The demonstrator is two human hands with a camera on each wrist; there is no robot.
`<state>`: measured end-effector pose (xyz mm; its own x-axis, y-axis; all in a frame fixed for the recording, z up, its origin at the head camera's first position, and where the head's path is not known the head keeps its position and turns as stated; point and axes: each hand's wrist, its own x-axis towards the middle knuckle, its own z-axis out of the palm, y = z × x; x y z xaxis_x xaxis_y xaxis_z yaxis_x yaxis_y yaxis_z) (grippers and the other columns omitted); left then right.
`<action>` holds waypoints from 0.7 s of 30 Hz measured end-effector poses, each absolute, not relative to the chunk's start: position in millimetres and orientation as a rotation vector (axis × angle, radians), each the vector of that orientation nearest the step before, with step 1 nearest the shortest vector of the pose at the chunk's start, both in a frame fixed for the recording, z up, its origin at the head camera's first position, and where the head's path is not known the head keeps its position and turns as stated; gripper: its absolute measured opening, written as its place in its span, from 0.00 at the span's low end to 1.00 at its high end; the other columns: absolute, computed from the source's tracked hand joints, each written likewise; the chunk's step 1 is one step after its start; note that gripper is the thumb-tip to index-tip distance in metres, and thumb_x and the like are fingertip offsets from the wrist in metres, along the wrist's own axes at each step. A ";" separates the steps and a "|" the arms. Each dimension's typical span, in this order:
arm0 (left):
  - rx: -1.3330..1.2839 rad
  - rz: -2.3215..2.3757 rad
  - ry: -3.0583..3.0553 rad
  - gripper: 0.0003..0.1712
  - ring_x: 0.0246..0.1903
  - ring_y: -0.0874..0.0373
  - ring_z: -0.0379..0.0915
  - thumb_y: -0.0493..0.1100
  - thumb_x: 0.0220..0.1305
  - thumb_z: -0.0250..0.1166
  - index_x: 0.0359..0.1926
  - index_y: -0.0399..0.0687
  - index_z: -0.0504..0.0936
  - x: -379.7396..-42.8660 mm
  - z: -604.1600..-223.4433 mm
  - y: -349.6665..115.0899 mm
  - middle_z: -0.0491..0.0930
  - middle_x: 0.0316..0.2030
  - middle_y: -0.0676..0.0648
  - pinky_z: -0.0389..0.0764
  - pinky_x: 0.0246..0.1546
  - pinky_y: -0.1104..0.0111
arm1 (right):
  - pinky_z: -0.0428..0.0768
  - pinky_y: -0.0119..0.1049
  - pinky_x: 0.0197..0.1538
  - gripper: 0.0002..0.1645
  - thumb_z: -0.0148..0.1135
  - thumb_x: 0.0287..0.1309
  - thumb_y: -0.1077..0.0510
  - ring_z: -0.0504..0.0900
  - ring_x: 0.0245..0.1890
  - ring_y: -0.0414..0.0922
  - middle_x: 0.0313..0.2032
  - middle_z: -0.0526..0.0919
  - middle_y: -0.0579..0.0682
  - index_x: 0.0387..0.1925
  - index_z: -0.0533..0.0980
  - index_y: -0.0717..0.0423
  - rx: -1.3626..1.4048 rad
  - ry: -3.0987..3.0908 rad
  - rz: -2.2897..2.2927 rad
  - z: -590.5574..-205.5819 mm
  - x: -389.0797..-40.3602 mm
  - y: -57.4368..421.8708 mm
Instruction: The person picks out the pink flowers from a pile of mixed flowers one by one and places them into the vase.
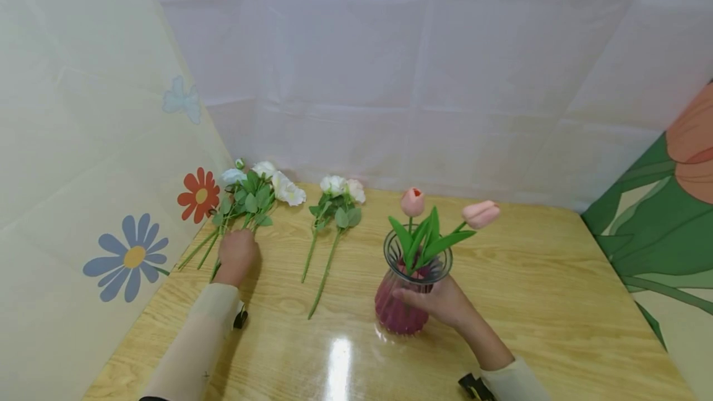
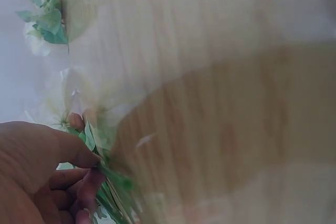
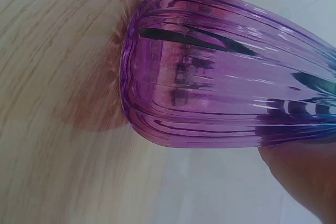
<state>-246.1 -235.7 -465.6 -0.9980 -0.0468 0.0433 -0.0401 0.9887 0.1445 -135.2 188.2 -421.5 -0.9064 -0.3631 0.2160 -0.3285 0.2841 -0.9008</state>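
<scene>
My right hand [image 1: 440, 302] grips a ribbed glass vase [image 1: 398, 311], purple-pink below and clear at the rim, with the thumb across its near side. Two pink tulips [image 1: 413, 202] with green leaves stand in the vase, one upright and one leaning right. In the right wrist view, the dark ends of stems show through the purple glass [image 3: 173, 77]. At the left, my left hand [image 1: 238, 255] pinches a green flower stem [image 2: 113, 176] between thumb and fingers, at the pile of white artificial flowers [image 1: 286, 189]. Other stems lie beside and under that hand.
Two more white-flowered stems [image 1: 328, 262] lie mid-table, between the pile and the vase. Pale cloth [image 1: 356, 67] hangs behind the wooden table [image 1: 535, 277]. Printed flower panels [image 1: 657, 234] stand along both sides.
</scene>
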 end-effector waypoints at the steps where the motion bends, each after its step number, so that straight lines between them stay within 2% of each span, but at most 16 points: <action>1: 0.066 -0.233 -3.081 0.13 0.35 0.34 0.80 0.36 0.67 0.58 0.31 0.32 0.84 -246.1 -465.8 -235.7 0.83 0.30 0.33 0.80 0.44 0.46 | 0.77 0.39 0.61 0.42 0.76 0.54 0.60 0.82 0.55 0.45 0.54 0.83 0.55 0.67 0.66 0.63 -0.669 2.494 -1.734 -421.4 -135.1 188.1; 9: 0.056 -0.397 -3.038 0.16 0.25 0.38 0.79 0.39 0.66 0.60 0.21 0.36 0.79 -245.0 -463.2 -233.2 0.79 0.22 0.36 0.81 0.30 0.47 | 0.77 0.38 0.60 0.40 0.76 0.54 0.60 0.82 0.53 0.44 0.53 0.83 0.54 0.66 0.68 0.59 -0.673 2.493 -1.735 -420.9 -134.9 187.8; 16: 0.092 -0.506 -3.067 0.22 0.21 0.45 0.76 0.40 0.68 0.61 0.15 0.44 0.72 -243.1 -460.4 -230.5 0.77 0.19 0.41 0.78 0.24 0.52 | 0.78 0.38 0.60 0.40 0.76 0.54 0.60 0.82 0.53 0.44 0.53 0.83 0.53 0.65 0.68 0.59 -0.677 2.497 -1.731 -422.3 -135.8 187.9; 21: 0.118 -0.512 -3.109 0.24 0.20 0.47 0.75 0.43 0.71 0.61 0.15 0.45 0.71 -244.4 -459.9 -231.2 0.76 0.19 0.42 0.75 0.22 0.56 | 0.77 0.37 0.60 0.40 0.76 0.55 0.60 0.82 0.54 0.44 0.53 0.83 0.53 0.66 0.67 0.59 -0.671 2.491 -1.737 -423.3 -135.9 188.4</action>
<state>-244.4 -231.2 -459.9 -0.9971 -0.0720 -0.0231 -0.0756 0.9445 0.3196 -135.9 188.4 -423.3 -0.9063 -0.3635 0.2155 -0.3279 0.2832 -0.9013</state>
